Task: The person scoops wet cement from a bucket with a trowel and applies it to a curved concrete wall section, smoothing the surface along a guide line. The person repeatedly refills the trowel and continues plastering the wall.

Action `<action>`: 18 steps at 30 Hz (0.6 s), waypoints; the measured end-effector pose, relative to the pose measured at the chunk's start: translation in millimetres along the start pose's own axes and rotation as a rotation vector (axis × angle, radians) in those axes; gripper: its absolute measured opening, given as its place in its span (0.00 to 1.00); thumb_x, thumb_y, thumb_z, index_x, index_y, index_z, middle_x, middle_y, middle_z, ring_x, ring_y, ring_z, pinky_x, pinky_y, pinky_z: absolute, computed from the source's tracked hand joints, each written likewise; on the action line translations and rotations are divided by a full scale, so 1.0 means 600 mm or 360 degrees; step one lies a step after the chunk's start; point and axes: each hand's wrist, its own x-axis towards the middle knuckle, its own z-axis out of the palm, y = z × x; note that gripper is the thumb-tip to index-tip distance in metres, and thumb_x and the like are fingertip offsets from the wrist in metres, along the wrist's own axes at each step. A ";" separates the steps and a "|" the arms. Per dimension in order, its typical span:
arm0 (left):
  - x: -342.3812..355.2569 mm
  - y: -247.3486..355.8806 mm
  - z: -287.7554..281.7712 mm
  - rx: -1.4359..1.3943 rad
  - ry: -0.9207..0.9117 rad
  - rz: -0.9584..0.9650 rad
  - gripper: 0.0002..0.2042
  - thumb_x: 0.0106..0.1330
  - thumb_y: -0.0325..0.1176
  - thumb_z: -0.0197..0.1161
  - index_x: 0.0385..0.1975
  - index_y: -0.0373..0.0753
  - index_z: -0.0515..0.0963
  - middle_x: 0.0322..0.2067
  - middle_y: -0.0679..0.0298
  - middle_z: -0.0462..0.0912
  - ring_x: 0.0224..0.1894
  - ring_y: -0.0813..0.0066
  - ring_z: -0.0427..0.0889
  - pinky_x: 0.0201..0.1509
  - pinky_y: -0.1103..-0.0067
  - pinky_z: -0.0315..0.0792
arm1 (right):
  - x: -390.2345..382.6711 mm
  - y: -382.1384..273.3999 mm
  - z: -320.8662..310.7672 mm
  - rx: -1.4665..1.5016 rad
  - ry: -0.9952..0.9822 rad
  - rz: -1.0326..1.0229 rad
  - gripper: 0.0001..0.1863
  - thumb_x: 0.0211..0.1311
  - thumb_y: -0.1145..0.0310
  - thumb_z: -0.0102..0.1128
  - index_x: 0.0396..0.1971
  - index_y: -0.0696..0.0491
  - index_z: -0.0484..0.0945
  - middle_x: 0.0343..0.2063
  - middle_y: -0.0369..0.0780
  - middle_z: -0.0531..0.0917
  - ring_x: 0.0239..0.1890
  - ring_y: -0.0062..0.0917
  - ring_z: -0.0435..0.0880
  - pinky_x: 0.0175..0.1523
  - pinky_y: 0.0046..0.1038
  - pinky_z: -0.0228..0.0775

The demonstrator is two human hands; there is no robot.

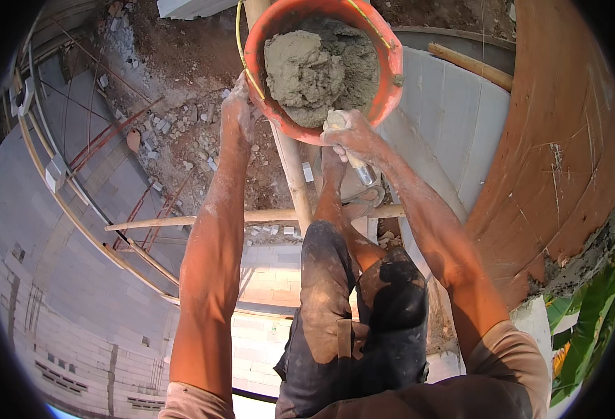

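Observation:
An orange-red bucket (393, 59) with a yellow handle stands at the top of the view, part filled with wet grey mortar (300, 66). My left hand (237, 108), dusted with mortar, grips the bucket's near left rim beside the handle; its fingertips are partly hidden. Closed around the pale handle of a trowel (360, 167), my right hand (355, 136) is at the bucket's near rim. A shiny metal part of the tool sticks out below that hand, while its blade is hard to make out against my foot.
Bamboo poles (290, 167) run below the bucket and across my legs. Rubble (161, 133) covers ground far below on the left, near a block wall (63, 300). At right rises a brown plastered surface (566, 140), with green leaves (587, 335) below it.

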 end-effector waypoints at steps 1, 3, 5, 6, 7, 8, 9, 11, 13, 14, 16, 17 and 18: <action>0.010 -0.015 -0.020 -0.0057 -0.0005 -0.0082 0.23 0.76 0.46 0.43 0.64 0.42 0.66 0.53 0.59 0.75 0.51 0.67 0.76 0.56 0.70 0.70 | -0.015 -0.003 0.004 0.0017 -0.0038 -0.0043 0.08 0.51 0.72 0.61 0.27 0.60 0.74 0.15 0.35 0.73 0.13 0.16 0.70 0.17 0.23 0.64; -0.016 -0.021 -0.014 -0.0247 0.0236 -0.0140 0.23 0.76 0.48 0.43 0.63 0.41 0.67 0.54 0.58 0.74 0.51 0.67 0.76 0.58 0.69 0.68 | -0.065 -0.014 0.010 0.0051 -0.0065 -0.0123 0.07 0.52 0.74 0.63 0.26 0.59 0.74 0.15 0.34 0.73 0.12 0.15 0.70 0.16 0.22 0.63; -0.057 -0.039 -0.012 -0.0262 0.0440 -0.0080 0.25 0.75 0.51 0.41 0.63 0.41 0.66 0.56 0.59 0.72 0.52 0.64 0.74 0.61 0.67 0.65 | -0.124 -0.015 0.015 0.0067 -0.0026 -0.0173 0.07 0.51 0.74 0.63 0.27 0.59 0.74 0.15 0.34 0.73 0.12 0.15 0.70 0.16 0.22 0.64; -0.075 -0.045 -0.016 -0.0195 0.0525 0.0026 0.27 0.74 0.54 0.40 0.63 0.41 0.66 0.56 0.60 0.70 0.54 0.61 0.71 0.63 0.65 0.62 | -0.151 -0.033 0.018 0.0065 -0.0007 -0.0219 0.07 0.51 0.74 0.63 0.27 0.59 0.74 0.15 0.34 0.73 0.12 0.15 0.70 0.16 0.22 0.64; -0.103 -0.059 -0.016 -0.0279 0.0480 0.0020 0.27 0.74 0.54 0.40 0.62 0.41 0.66 0.57 0.60 0.70 0.56 0.61 0.71 0.64 0.66 0.62 | -0.190 -0.043 0.020 0.0101 0.0025 -0.0162 0.08 0.50 0.74 0.63 0.27 0.59 0.74 0.16 0.34 0.74 0.12 0.15 0.70 0.16 0.22 0.64; -0.139 -0.065 -0.004 -0.0354 0.0408 -0.0001 0.26 0.74 0.54 0.40 0.62 0.41 0.66 0.58 0.60 0.70 0.58 0.60 0.70 0.64 0.67 0.62 | -0.229 -0.042 0.020 0.0149 0.0044 -0.0190 0.08 0.50 0.74 0.63 0.27 0.59 0.74 0.16 0.34 0.74 0.12 0.15 0.70 0.16 0.22 0.64; -0.188 -0.045 0.019 -0.0346 0.0347 -0.0066 0.27 0.74 0.54 0.41 0.61 0.38 0.68 0.56 0.58 0.72 0.53 0.62 0.73 0.60 0.68 0.66 | -0.272 -0.048 0.019 0.0204 0.0086 -0.0215 0.08 0.50 0.74 0.63 0.28 0.60 0.74 0.17 0.35 0.74 0.13 0.16 0.71 0.16 0.22 0.64; -0.316 -0.063 0.061 -0.0371 0.0105 -0.0203 0.25 0.74 0.51 0.43 0.59 0.37 0.68 0.54 0.56 0.74 0.52 0.59 0.75 0.58 0.64 0.69 | -0.391 -0.043 0.019 0.0189 0.0116 -0.0176 0.10 0.49 0.72 0.64 0.28 0.59 0.74 0.17 0.35 0.75 0.13 0.17 0.72 0.17 0.24 0.65; -0.397 -0.058 0.103 -0.0467 -0.0279 -0.0277 0.23 0.73 0.48 0.44 0.59 0.37 0.67 0.54 0.56 0.74 0.55 0.54 0.74 0.59 0.59 0.70 | -0.497 -0.073 0.025 0.0142 0.0154 -0.0281 0.10 0.49 0.71 0.64 0.28 0.59 0.73 0.17 0.36 0.76 0.14 0.19 0.74 0.17 0.25 0.66; -0.452 -0.070 0.118 -0.0541 -0.0445 -0.0320 0.23 0.72 0.48 0.45 0.59 0.37 0.67 0.54 0.56 0.74 0.54 0.54 0.75 0.58 0.59 0.71 | -0.568 -0.072 0.031 0.0134 0.0209 -0.0298 0.10 0.48 0.71 0.63 0.28 0.59 0.73 0.16 0.35 0.74 0.14 0.19 0.74 0.17 0.25 0.66; -0.571 -0.067 0.196 -0.0518 -0.0581 -0.0422 0.24 0.72 0.47 0.47 0.59 0.37 0.66 0.54 0.56 0.74 0.53 0.56 0.76 0.56 0.61 0.74 | -0.708 -0.035 0.028 0.0357 0.0331 -0.0200 0.11 0.49 0.70 0.63 0.29 0.59 0.73 0.15 0.34 0.73 0.13 0.19 0.72 0.17 0.25 0.66; -0.623 -0.066 0.225 -0.0492 -0.0703 -0.0374 0.23 0.72 0.47 0.48 0.59 0.37 0.67 0.53 0.57 0.75 0.53 0.57 0.76 0.56 0.61 0.74 | -0.777 -0.038 0.030 0.0430 0.0406 -0.0208 0.10 0.48 0.70 0.62 0.28 0.59 0.72 0.15 0.35 0.73 0.13 0.20 0.73 0.16 0.25 0.65; -0.676 -0.054 0.263 -0.0519 -0.0786 -0.0447 0.23 0.71 0.46 0.49 0.58 0.37 0.67 0.53 0.57 0.75 0.53 0.57 0.76 0.55 0.60 0.74 | -0.838 -0.037 0.023 0.0483 0.0452 -0.0209 0.10 0.48 0.70 0.61 0.27 0.59 0.72 0.16 0.35 0.73 0.13 0.20 0.73 0.16 0.26 0.65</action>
